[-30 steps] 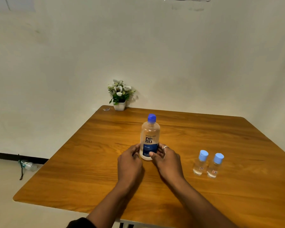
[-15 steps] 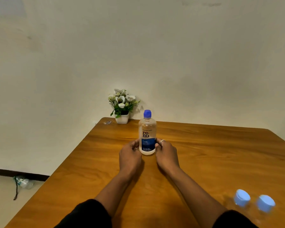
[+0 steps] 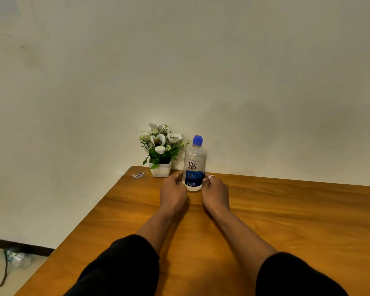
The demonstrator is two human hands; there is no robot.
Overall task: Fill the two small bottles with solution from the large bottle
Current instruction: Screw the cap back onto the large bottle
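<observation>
I see both hands gripping the base of the large bottle (image 3: 194, 165), left hand (image 3: 173, 190) and right hand (image 3: 215, 192) on either side. It stands upright near the far edge of the wooden tabletop (image 3: 286, 210). A pot of flowers (image 3: 160, 159) sits just left of it, against a plain pale wall (image 3: 179, 71).

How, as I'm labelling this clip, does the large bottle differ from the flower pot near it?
The large bottle is tall and clear with a blue cap; the flower pot is short, white and opaque. The large bottle is held low down by the left hand and right hand; the flower pot is untouched. The flower pot sits at the table's far corner, the large bottle nearer the person. Both stand upright on the table.
</observation>
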